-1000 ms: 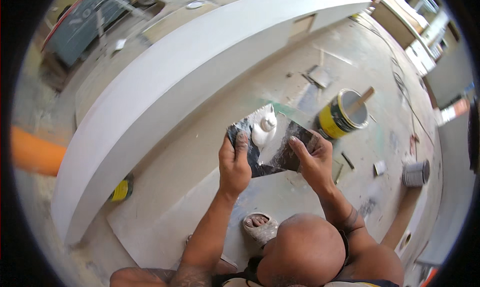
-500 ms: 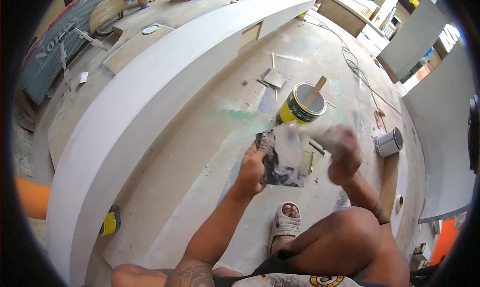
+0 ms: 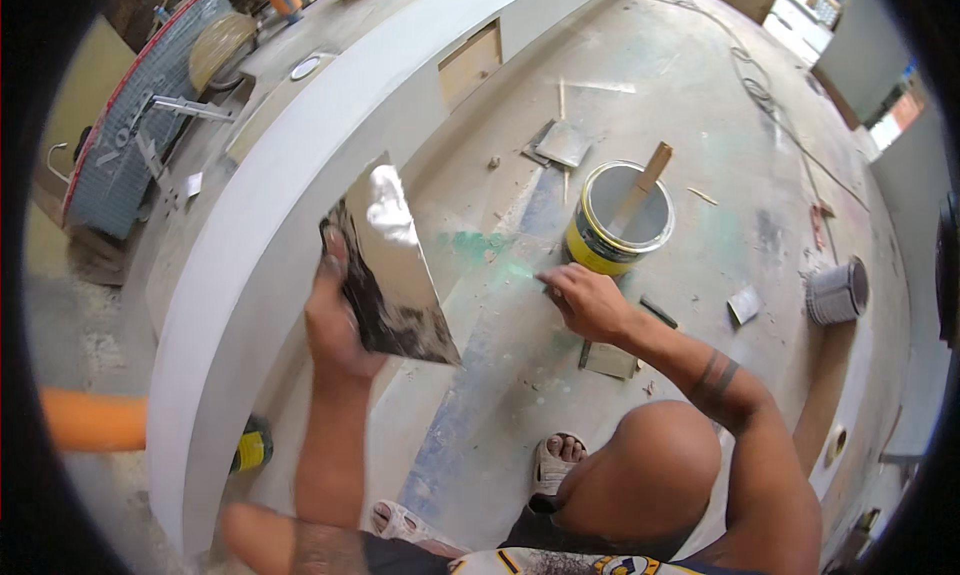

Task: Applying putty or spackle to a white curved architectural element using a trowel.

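My left hand (image 3: pixel 340 320) grips a flat, dark-smeared plate (image 3: pixel 385 310) by its left edge, thumb on top. Pale grey putty (image 3: pixel 390 210) coats much of that tilted plate, with a bright wet lump near its upper end. My right hand (image 3: pixel 590 300) is closed, fingers pinched and pointing left, apart from the plate; whatever it holds is hidden. Just beyond it stands an open yellow-and-black can (image 3: pixel 592 247) with a wooden stick (image 3: pixel 645 183) leaning inside. Beside the left hand runs a long, curved white panel (image 3: pixel 270 205) set on edge.
Flat scraps (image 3: pixel 563 145) lie beyond the can. A small flat piece (image 3: pixel 608 361) rests below my right wrist. At right are a grey tin (image 3: pixel 838 293) and a cable (image 3: pixel 760 95). Another yellow can (image 3: pixel 252 445) sits against the curved panel.
My left hand has carried the plate left, toward the curved panel. My right hand, blurred before with a pale tool reaching to the plate, has moved left and down, away from the plate.
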### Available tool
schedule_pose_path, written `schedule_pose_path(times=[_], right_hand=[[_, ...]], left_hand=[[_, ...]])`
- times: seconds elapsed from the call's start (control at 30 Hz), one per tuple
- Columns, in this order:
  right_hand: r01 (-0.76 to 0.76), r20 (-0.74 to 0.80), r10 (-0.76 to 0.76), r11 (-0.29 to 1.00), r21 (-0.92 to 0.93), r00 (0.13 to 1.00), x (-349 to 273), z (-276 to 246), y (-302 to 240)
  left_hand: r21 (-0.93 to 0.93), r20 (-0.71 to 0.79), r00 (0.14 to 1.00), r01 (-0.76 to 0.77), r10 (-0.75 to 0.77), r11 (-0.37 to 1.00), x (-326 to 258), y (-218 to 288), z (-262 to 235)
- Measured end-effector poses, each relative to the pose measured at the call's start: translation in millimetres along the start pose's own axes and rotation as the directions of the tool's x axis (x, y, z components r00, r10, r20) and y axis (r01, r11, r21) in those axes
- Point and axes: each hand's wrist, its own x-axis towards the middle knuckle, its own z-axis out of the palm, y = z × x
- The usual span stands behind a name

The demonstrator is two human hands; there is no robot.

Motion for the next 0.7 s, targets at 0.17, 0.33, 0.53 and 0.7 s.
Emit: schedule_pose_path(times=[0.17, 0.33, 0.53, 0.7], right_hand=[[0.110, -0.167, -0.100, 0.993, 0.047, 0.981, 36, 23, 69], [0.175, -0.308, -0.192, 0.981, -0.081, 0.932, 36, 15, 104], [-0.036, -0.288, 0.084, 0.985, 0.166, 0.954, 53, -3, 211], [-0.396, -0.244, 0.699, 0.618, 0.680, 0.672, 99, -64, 281]], left_hand=[[0.339, 0.042, 0.950, 0.277, -0.309, 0.899, 39, 35, 52], [0.648, -0.137, 0.941, 0.320, -0.308, 0.691, 43, 82, 78], [0.592, 0.025, 0.963, 0.203, -0.269, 0.780, 72, 96, 65], [0.306, 0.027, 0.939, 0.319, -0.343, 0.897, 110, 21, 35]])
